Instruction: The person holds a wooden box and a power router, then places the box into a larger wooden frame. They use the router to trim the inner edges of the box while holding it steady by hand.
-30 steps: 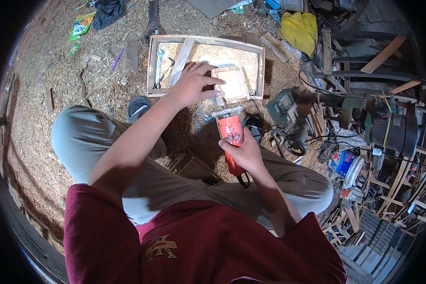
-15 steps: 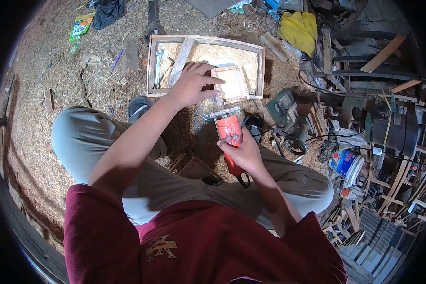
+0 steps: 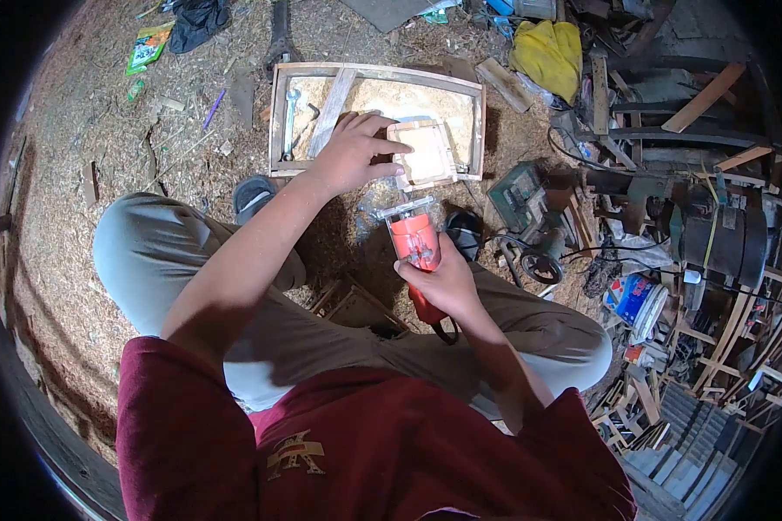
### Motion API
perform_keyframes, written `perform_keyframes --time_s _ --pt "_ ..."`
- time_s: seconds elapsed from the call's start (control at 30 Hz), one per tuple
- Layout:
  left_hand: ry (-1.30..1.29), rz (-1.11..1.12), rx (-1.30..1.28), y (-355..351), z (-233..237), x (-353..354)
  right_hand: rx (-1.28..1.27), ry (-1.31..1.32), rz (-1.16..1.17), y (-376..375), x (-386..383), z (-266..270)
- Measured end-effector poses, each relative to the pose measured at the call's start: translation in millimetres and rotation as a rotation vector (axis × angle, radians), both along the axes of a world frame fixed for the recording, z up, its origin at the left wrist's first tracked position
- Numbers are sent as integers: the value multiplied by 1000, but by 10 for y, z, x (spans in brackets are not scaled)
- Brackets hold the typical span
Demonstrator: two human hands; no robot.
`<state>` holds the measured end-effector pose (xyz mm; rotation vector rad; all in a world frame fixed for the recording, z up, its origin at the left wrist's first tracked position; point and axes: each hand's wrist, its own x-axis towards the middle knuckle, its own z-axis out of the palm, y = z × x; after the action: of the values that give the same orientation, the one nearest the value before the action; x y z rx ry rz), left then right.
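Note:
A small square wooden frame (image 3: 425, 154) lies brightly lit over the right part of a larger wooden frame (image 3: 379, 71). My left hand (image 3: 354, 154) grips its left edge, thumb at the lower corner and fingers above. My right hand (image 3: 444, 280) is wrapped around an orange-red trim router (image 3: 414, 240), whose metal base points up toward the small frame. A gap shows between the router base and the frame's lower edge. Inside the larger frame are a wooden slat (image 3: 333, 111), a wrench (image 3: 291, 113) and sawdust.
Sawdust covers the floor. A large dark wrench (image 3: 281, 35) lies beyond the frame. On the right are a green metal tool (image 3: 517, 196), cables, a yellow cloth (image 3: 547, 59), a blue-and-white tub (image 3: 636, 304) and piled wood scraps (image 3: 721, 347).
The router has drawn slightly back and left, away from the small frame, and its base has tilted a little. My left hand and the frame stay in place.

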<state>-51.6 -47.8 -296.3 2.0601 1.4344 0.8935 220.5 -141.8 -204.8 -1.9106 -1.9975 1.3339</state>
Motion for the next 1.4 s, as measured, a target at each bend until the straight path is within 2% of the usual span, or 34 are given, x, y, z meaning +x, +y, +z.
perform_keyframes --time_s 1.4 --pt "-12 5 -3 3 -15 2 -8 58 -61 22 58 -16"
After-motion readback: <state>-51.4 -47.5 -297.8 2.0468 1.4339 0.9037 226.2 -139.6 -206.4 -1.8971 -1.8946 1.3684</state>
